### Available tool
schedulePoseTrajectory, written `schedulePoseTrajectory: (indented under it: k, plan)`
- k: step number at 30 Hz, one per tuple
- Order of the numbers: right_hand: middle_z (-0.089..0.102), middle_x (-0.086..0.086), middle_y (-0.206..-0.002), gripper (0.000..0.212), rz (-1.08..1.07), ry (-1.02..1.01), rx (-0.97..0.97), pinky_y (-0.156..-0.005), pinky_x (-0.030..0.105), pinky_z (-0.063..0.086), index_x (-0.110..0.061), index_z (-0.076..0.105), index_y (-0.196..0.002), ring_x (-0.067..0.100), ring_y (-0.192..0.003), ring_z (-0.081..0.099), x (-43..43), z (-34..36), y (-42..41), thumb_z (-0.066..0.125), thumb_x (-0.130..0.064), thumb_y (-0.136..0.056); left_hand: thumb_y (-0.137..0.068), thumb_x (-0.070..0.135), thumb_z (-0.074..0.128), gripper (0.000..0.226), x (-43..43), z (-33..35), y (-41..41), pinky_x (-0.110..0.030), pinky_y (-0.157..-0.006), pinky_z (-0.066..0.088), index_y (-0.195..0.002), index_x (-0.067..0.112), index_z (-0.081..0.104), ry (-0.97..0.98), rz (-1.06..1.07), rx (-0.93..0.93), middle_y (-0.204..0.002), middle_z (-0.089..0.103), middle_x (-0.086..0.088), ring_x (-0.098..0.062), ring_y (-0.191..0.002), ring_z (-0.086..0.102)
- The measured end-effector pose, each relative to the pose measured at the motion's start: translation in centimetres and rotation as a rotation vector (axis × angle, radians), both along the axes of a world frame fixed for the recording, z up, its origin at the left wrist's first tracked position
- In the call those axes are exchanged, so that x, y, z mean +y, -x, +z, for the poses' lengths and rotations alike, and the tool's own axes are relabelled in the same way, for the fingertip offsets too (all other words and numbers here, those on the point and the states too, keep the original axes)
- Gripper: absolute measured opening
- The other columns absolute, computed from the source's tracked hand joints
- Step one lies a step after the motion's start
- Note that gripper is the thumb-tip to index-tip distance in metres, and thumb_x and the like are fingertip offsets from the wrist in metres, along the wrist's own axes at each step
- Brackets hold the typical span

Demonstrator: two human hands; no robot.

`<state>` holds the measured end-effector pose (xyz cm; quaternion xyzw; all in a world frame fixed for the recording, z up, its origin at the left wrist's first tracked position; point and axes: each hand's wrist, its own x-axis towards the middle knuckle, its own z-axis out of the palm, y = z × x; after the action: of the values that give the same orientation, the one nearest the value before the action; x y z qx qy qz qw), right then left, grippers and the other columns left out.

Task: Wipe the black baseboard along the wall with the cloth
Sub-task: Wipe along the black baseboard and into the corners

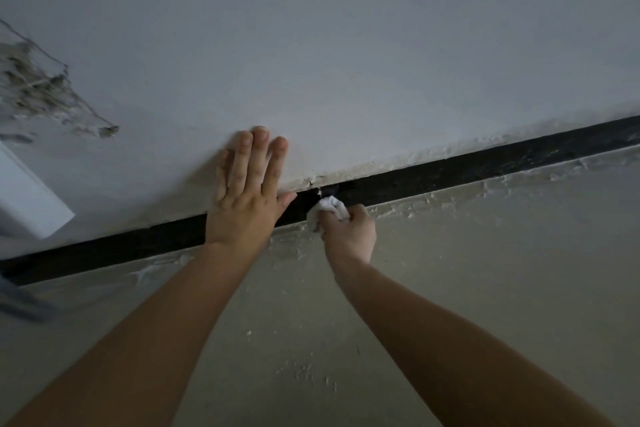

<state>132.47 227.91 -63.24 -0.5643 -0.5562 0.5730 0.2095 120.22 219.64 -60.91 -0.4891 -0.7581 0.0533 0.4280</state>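
A black baseboard (467, 166) runs as a slanted strip across the frame, between the white wall above and the pale floor below. My right hand (351, 234) grips a bunched white cloth (329, 206) and presses it against the baseboard near the middle. My left hand (244, 191) lies flat with straight fingers on the wall just left of the cloth, its palm covering part of the baseboard.
The white wall (346, 62) has a patch of crumbled, peeling plaster (38, 94) at the far left and chipped paint along its lower edge. A white box-like object (27, 198) sits at the left edge. The floor (485, 270) shows dried paint splatters.
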Motion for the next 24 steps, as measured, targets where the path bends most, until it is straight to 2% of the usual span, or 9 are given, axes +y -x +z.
schedulePoseTrajectory:
  k: [2,5,9,11,13,16,19,21,24]
  plan:
    - [0.053,-0.005,-0.064,0.017,0.007,-0.029,-0.017,-0.043,0.013,0.033,-0.008,0.054,-0.079,0.006,-0.057,0.050,1.8,0.1,-1.4,0.068,-0.017,-0.082,-0.092,0.058,0.046,0.094,-0.1,0.0,-0.3,-0.045,-0.118,0.004,-0.153,0.004,-0.001,0.014,0.037,0.004,-0.155,-0.021,-0.021,-0.033,-0.145,-0.017]
    - [0.055,-0.003,-0.066,0.014,-0.018,-0.031,-0.028,-0.050,0.021,0.036,-0.008,0.055,-0.080,0.009,-0.060,0.051,4.3,0.0,-3.1,0.068,-0.015,-0.082,-0.093,0.056,0.044,0.092,0.2,0.2,-0.7,-0.045,-0.119,-0.001,-0.152,0.003,-0.003,0.020,0.080,-0.017,-0.154,-0.023,-0.021,-0.034,-0.144,-0.018]
    - [0.063,0.002,-0.076,0.008,-0.249,0.062,0.072,-0.059,0.027,0.045,-0.005,0.055,-0.085,0.013,-0.061,0.057,6.3,-0.1,-4.9,0.061,-0.010,-0.083,-0.093,0.056,0.047,0.095,0.3,0.7,-2.2,-0.042,-0.119,-0.004,-0.152,0.001,-0.003,0.049,0.168,-0.069,-0.154,-0.025,-0.021,-0.033,-0.144,-0.019]
    - [0.062,-0.001,-0.081,0.009,-0.302,0.082,0.111,-0.055,0.024,0.042,-0.005,0.052,-0.088,0.009,-0.058,0.054,6.7,0.3,-5.7,0.058,-0.010,-0.085,-0.093,0.056,0.047,0.095,0.4,1.2,-3.4,-0.040,-0.119,-0.004,-0.152,0.001,-0.003,0.068,0.202,-0.128,-0.154,-0.026,-0.019,-0.031,-0.144,-0.018]
    - [0.060,-0.004,-0.078,0.012,-0.205,0.067,0.114,-0.050,0.018,0.038,-0.006,0.051,-0.089,0.005,-0.056,0.052,6.1,0.7,-6.2,0.060,-0.013,-0.086,-0.092,0.053,0.049,0.095,0.6,1.9,-4.5,-0.039,-0.119,-0.004,-0.152,0.002,-0.003,0.125,0.153,-0.137,-0.155,-0.023,-0.016,-0.027,-0.145,-0.016]
    - [0.057,-0.010,-0.071,0.015,-0.031,0.057,0.108,-0.047,0.009,0.038,-0.007,0.054,-0.091,-0.001,-0.058,0.052,4.4,0.8,-6.3,0.063,-0.017,-0.086,-0.093,0.051,0.047,0.091,2.5,3.6,-5.7,-0.040,-0.118,0.004,-0.153,0.001,-0.001,0.260,0.022,0.010,-0.157,-0.018,-0.016,-0.026,-0.146,-0.012]
    - [0.052,-0.012,-0.072,0.013,0.056,0.064,0.081,-0.050,0.014,0.037,-0.009,0.054,-0.091,0.000,-0.060,0.050,4.1,0.4,-6.1,0.062,-0.019,-0.089,-0.093,0.053,0.038,0.087,5.1,4.3,-6.5,-0.040,-0.117,0.007,-0.153,0.001,0.000,0.331,-0.075,0.139,-0.157,-0.017,-0.017,-0.027,-0.146,-0.010]
    - [0.051,-0.010,-0.070,0.014,0.079,0.039,0.070,-0.046,0.011,0.033,-0.011,0.051,-0.086,0.001,-0.058,0.047,4.8,0.4,-5.9,0.062,-0.020,-0.089,-0.093,0.056,0.034,0.088,6.9,4.5,-6.7,-0.039,-0.117,0.007,-0.153,0.001,0.000,0.359,-0.087,0.214,-0.156,-0.017,-0.018,-0.029,-0.147,-0.004]
    - [0.051,-0.009,-0.065,0.015,0.029,0.030,0.093,-0.043,0.008,0.036,-0.009,0.051,-0.080,0.000,-0.054,0.047,6.3,0.3,-5.7,0.063,-0.016,-0.086,-0.090,0.063,0.034,0.094,8.4,4.4,-6.4,-0.040,-0.117,0.005,-0.153,0.002,0.001,0.364,-0.077,0.262,-0.156,-0.016,-0.018,-0.030,-0.146,0.001]
